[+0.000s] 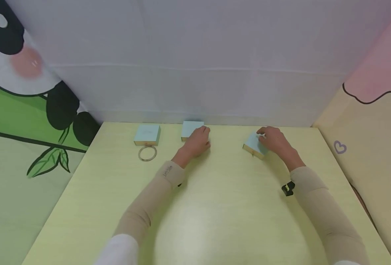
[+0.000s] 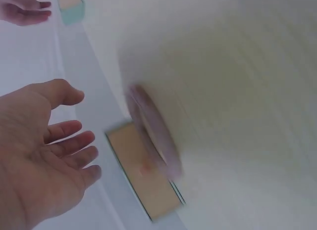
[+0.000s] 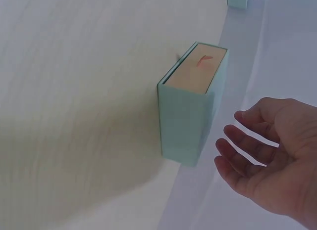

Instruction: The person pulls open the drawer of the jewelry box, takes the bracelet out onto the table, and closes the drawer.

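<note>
A white backdrop (image 1: 195, 55) is met by a pale yellow surface (image 1: 195, 221), near whose far edge two hands are extended over small boxes. By the left hand (image 1: 197, 141) the right side of a middle box (image 1: 189, 129) is overlapped; its grip is relaxed and moderately wide, with nothing seen held. The right hand (image 1: 275, 140) is poised at a turned box (image 1: 253, 142), right of centre, its grip loosely curled around a wide gap; in the wrist view the fingers are kept apart from the card. Such a box would probably be handled best with thumb and fingers set on opposite side walls, pressed lightly and kept level.

The turned box is angled, its tan front (image 3: 195, 71) aimed toward the near left, that panel's long axis slanting toward the near right. The middle box and a left box (image 1: 148, 133) are set squarer, fronts facing the viewer. Which side of the lids is longer cannot be told. Before the left box, a thin ring (image 1: 147, 160) is seen.
</note>
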The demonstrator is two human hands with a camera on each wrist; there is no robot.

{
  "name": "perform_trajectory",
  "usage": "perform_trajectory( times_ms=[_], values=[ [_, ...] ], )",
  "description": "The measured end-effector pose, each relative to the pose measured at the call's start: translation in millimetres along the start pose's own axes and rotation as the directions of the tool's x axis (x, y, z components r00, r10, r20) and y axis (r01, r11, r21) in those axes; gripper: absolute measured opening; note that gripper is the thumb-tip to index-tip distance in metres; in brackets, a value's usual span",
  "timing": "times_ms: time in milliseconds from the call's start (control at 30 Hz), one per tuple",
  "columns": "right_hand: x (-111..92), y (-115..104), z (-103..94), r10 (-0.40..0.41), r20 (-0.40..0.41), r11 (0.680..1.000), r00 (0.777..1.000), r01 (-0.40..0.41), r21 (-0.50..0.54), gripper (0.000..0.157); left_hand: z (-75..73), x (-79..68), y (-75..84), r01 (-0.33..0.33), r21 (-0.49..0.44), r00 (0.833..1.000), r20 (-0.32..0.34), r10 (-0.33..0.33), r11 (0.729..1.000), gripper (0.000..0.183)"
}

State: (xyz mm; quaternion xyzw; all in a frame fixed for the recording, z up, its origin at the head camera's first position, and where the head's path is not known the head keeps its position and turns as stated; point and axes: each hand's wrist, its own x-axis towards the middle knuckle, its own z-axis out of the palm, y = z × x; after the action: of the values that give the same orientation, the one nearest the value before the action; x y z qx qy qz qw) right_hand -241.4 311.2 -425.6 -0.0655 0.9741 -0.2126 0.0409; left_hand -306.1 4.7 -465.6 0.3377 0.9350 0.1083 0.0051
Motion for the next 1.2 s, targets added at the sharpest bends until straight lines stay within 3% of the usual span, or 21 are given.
perform_trajectory(
  times_ms=[267, 433, 733, 1067, 1200],
  values=[
    [-23, 27, -1.8, 0.069, -0.027, 0.997, 0.997, -0.068, 0.029, 0.036, 7.6, 12.3, 81.1, -0.085, 0.059, 0.996, 0.025, 0.083, 0.995, 0.050],
    [-32, 36, 0.8, 0.064, -0.040, 0.997, 0.997, -0.062, 0.041, 0.034, 17.2, 17.7, 113.5, -0.109, 0.065, 0.993, 0.050, 0.106, 0.992, 0.054],
    [-43, 41, 1.3, 0.094, -0.023, 0.996, 0.995, -0.094, 0.009, 0.036, 23.4, 25.9, 139.7, -0.140, 0.068, 0.990, 0.038, 0.138, 0.988, 0.045],
    [-52, 50, 2.4, 0.073, -0.066, 0.997, 0.995, -0.074, -0.006, 0.034, 43.3, 41.1, 150.6, -0.109, 0.077, 0.994, 0.000, 0.109, 0.991, 0.044],
    [-57, 52, 2.0, 0.074, -0.070, 0.997, 0.995, -0.074, 0.001, 0.034, 44.1, 45.2, 159.1, -0.075, 0.059, 0.997, 0.022, 0.074, 0.995, 0.047]
  ],
)
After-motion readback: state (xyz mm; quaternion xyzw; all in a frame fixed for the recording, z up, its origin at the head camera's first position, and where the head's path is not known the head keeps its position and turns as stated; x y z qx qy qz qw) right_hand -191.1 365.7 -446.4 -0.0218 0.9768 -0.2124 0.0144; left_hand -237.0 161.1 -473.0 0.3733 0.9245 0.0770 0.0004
